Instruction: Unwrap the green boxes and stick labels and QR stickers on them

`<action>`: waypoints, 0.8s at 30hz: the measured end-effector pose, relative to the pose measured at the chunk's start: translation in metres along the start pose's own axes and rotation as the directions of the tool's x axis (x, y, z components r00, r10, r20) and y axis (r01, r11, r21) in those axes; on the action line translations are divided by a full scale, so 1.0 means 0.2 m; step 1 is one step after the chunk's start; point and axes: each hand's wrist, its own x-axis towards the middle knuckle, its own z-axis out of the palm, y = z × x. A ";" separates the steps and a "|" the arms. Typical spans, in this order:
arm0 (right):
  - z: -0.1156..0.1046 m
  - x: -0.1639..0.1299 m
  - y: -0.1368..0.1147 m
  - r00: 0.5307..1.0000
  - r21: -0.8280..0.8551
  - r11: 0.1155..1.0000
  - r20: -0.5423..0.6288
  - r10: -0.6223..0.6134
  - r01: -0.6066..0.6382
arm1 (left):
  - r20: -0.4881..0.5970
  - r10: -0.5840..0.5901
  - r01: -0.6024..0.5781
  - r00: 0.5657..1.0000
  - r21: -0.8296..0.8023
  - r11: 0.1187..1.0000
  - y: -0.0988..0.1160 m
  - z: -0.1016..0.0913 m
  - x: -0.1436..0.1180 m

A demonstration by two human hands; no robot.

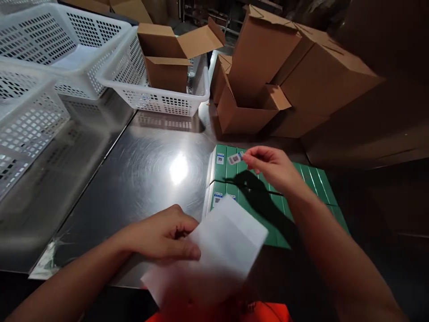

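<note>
Pinched between the fingertips of my right hand (270, 165) is a small white sticker (236, 158) with a printed code and a blue strip. It hovers over two rows of green boxes (303, 176) standing side by side on the table. A similar label (220, 158) sits on the leftmost box of the far row, and another label (217, 198) marks the near row's left end. My left hand (167, 235) grips a white paper sheet (231, 241), thumb on top. The sheet covers part of the near row.
A shiny metal table (150, 165) lies under the boxes, with a seam at left. White plastic baskets (161, 100) stand at the back and left, one holding an open cardboard box (167, 74). More cardboard boxes (250, 118) are stacked at the back right.
</note>
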 end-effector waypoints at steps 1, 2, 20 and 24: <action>-0.06 0.06 0.01 1.000 -0.017 1.000 0.018 0.009 -0.009 | 0.038 0.014 -0.015 0.999 0.017 1.000 0.00 0.00 0.00; -0.10 0.12 0.02 0.997 -0.033 0.999 0.076 0.022 -0.019 | 0.068 0.031 -0.032 0.997 0.027 0.999 0.00 0.00 0.00; -0.12 0.44 0.04 0.835 -0.351 0.936 0.505 0.220 -0.034 | 0.092 0.012 -0.019 0.996 0.077 0.997 -0.05 -0.01 0.03; -0.08 0.43 0.03 0.878 -0.432 0.902 0.431 0.208 -0.002 | 0.092 -0.011 0.005 0.996 0.062 0.998 -0.05 -0.01 0.03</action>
